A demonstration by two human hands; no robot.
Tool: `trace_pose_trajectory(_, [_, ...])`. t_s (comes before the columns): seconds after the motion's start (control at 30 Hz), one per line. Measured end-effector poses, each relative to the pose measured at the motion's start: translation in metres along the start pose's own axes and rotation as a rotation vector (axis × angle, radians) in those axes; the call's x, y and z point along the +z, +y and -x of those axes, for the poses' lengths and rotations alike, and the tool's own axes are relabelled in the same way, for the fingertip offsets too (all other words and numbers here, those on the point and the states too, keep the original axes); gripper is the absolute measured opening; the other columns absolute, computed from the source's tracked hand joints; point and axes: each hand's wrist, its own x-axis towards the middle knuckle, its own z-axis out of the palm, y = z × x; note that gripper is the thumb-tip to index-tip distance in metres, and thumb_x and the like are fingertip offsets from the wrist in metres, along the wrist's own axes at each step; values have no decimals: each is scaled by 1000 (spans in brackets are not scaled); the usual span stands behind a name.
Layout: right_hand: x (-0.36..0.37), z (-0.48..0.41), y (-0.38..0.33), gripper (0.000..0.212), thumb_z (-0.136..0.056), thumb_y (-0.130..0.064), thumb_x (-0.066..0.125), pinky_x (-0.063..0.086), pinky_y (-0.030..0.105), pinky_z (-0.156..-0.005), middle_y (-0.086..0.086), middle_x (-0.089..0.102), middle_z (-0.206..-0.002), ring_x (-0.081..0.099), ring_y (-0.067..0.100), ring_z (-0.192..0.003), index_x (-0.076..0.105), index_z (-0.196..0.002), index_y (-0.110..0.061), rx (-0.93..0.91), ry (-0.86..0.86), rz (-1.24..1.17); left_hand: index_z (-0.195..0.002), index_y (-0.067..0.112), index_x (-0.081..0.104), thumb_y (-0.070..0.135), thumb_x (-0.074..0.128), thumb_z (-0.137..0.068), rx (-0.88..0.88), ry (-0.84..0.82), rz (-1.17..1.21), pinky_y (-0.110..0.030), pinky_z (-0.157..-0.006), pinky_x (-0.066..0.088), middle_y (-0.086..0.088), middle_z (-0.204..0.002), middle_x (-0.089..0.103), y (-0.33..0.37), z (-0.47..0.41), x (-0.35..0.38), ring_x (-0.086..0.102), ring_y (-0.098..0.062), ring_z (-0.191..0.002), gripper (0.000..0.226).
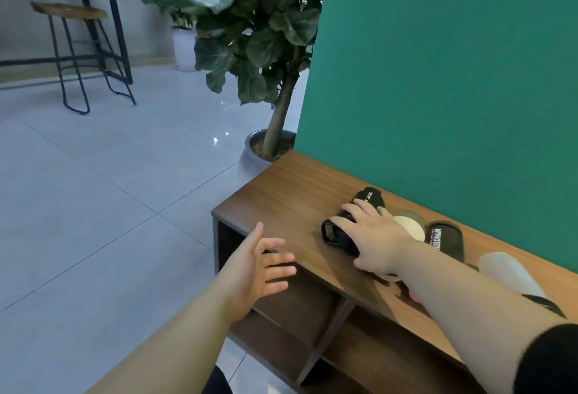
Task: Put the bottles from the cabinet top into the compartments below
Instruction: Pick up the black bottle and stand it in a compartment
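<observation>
Fingers (353, 210) of the right hand (373, 237) curl down over a black bottle (350, 224) lying on its side on the cabinet top (281, 193), the thumb low on the near side (a closed grasp, palm down). That arm reaches in from the lower right, a black sleeve (550, 362) at its elbow end. The left hand (261, 264) hovers in front of the cabinet's left end, palm turned inward, its fingers (281, 256) spread wide and holding nothing, just before the open compartments (281, 315) below the top. More bottles lie further right on the top: a dark translucent one with white lettering (447, 242), a pale round-ended one (409, 226) beside the right hand, and a frosted white one (506, 271). A green wall (453, 81) backs the cabinet; a potted plant (250, 34) stands at its far end.
</observation>
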Motion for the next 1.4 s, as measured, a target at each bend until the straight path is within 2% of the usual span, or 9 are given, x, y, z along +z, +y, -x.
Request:
trace_pose_trajectory(0.13, [0,0,-10,85,-83,-17,69,30,49,-113,11,27,-156,20,33,-145,20,-151,-31,2,55,130,-126,16,64,65,36,-99,-15,35,86,-49,-90,58,-17,-125,73,-26,20,-11,73,-34,-111,62])
trace_pose_trajectory(0.37, [-18,7,-38,82,-81,-36,68,33,41,-112,7,35,-152,33,28,-139,27,-151,-26,-79,161,81,-125,15,65,60,35,-101,27,128,176,-47,-88,58,-17,-123,73,-42,30,-24,73,-35,-110,59])
trace_pose_trajectory(0.63, [-59,39,-117,81,-73,-46,72,43,21,-95,-16,45,-138,45,3,-121,38,-146,-34,-55,485,-742,-138,18,58,57,35,-103,120,227,377,-55,-110,46,-13,-135,66,-61,20,-27,64,-30,-121,57])
trace_pose_trajectory(0.77, [-53,48,-151,49,-71,-36,74,46,16,-76,-23,62,-109,58,-4,-95,55,-115,-47,31,422,-1119,-145,22,52,57,38,-102,115,230,567,-59,-112,43,-14,-147,57,-82,5,-33,56,-38,-133,58])
trace_pose_trajectory(0.87, [-20,39,-171,35,-70,-39,72,55,25,-78,-21,67,-99,62,-3,-89,58,-101,-48,148,342,-1261,-144,21,54,54,46,-100,58,218,644,-62,-109,46,-18,-140,64,-107,-9,-39,67,-40,-122,56])
trace_pose_trajectory(1.03, [51,19,-204,73,-63,-46,75,53,24,-87,-17,58,-121,59,5,-111,48,-131,-44,296,191,-1302,-122,13,70,45,52,-99,-126,368,665,-55,-96,58,-22,-113,77,-134,-29,-55,75,-39,-102,43])
trace_pose_trajectory(1.17, [90,5,-225,108,-54,-26,89,45,11,-83,-17,50,-131,49,3,-123,31,-143,-42,323,102,-1382,-116,9,74,37,48,-98,-269,345,610,-39,-77,61,-15,-92,82,-143,-61,-70,74,-34,-97,43])
trace_pose_trajectory(1.27, [113,-9,-227,117,-52,-22,93,41,9,-86,-23,49,-132,47,-1,-125,26,-146,-42,367,114,-1407,-120,11,74,42,57,-89,-320,363,591,-47,-97,58,-17,-109,80,-148,-96,-87,74,-39,-106,48])
trace_pose_trajectory(1.4, [134,-38,-228,97,-58,-17,93,42,1,-57,-27,52,-103,54,-6,-95,37,-135,-33,535,175,-1440,-117,8,76,44,59,-91,-326,337,558,-49,-105,54,-19,-110,80,-146,-133,-103,73,-39,-108,48])
